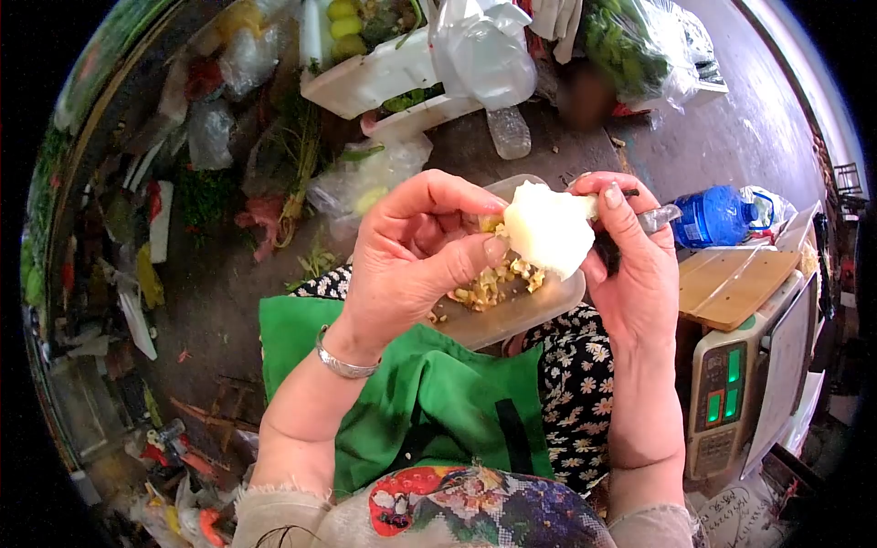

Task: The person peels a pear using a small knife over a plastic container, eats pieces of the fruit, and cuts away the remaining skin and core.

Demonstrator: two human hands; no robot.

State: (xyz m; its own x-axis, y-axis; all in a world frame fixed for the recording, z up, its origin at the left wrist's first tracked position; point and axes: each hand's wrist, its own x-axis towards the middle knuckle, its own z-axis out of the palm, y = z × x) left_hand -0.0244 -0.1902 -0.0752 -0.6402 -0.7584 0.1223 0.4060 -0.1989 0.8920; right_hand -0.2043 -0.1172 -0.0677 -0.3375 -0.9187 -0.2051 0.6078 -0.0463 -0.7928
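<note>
A pale, peeled piece of produce (546, 226) is held up between my hands, above a clear plastic tray (539, 315). My right hand (635, 242) has its fingers wrapped round the piece's right end, along with a tool whose metal part (660, 217) sticks out to the right. My left hand (420, 251) is closed in a pinch at the left side of the piece, with a small yellowish bit (491, 223) between thumb and finger. Yellowish-brown scraps (489, 290) lie in the tray, partly hidden behind my left hand. The tray rests over my lap.
Right of my hands are a blue bottle (714, 217), a wooden board (738, 283) and a scale (722, 393) with green displays. Ahead stand a white foam box (365, 87), a clear bottle (509, 132) and bagged greens (626, 50). Plastic bags and greens lie left.
</note>
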